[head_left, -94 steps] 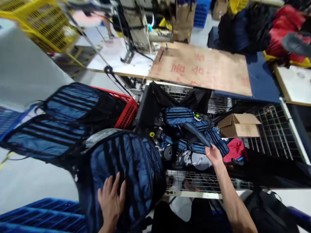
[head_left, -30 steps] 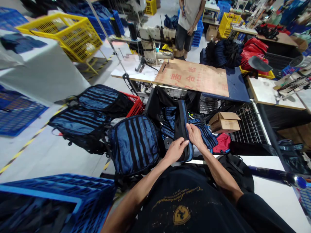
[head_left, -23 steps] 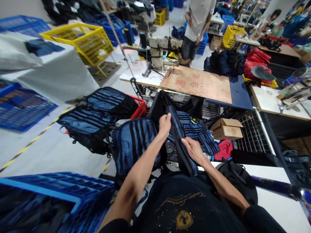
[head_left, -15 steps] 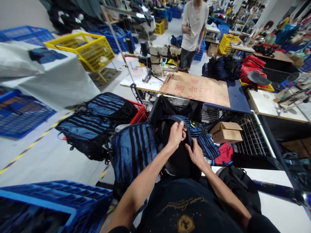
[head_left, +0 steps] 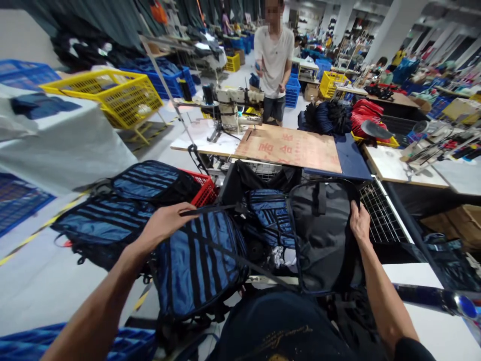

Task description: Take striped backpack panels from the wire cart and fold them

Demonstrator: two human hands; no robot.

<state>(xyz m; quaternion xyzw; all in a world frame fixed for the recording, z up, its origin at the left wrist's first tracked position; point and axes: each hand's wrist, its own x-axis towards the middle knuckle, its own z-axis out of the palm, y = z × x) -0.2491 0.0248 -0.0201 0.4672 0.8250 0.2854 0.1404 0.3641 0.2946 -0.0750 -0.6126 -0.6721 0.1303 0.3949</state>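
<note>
My left hand [head_left: 171, 221] pinches the end of a black strap [head_left: 221, 245], out to the left above a blue backpack with black stripes [head_left: 199, 260]. Off to the right, my right hand [head_left: 359, 224] grips the side edge of a black backpack [head_left: 319, 240], its broad dark face turned up toward me. The strap runs down from my left hand toward the black backpack's lower edge; where it joins is unclear. Between the two bags lies blue striped fabric [head_left: 266, 205], with crumpled white material [head_left: 283, 258] just below it.
More blue striped backpacks [head_left: 108, 220] are piled at the left by a red crate [head_left: 205, 188]. Ahead stand a sewing machine [head_left: 233, 103] and a wooden board [head_left: 293, 148] on a table. A person in a white shirt [head_left: 274, 60] stands behind it. A metal grid [head_left: 383, 215] borders the right.
My hands have moved apart, the left outward with a strap, the right across to the black backpack's far edge. The black backpack now lies spread broad side up. The person behind the table shifted arms.
</note>
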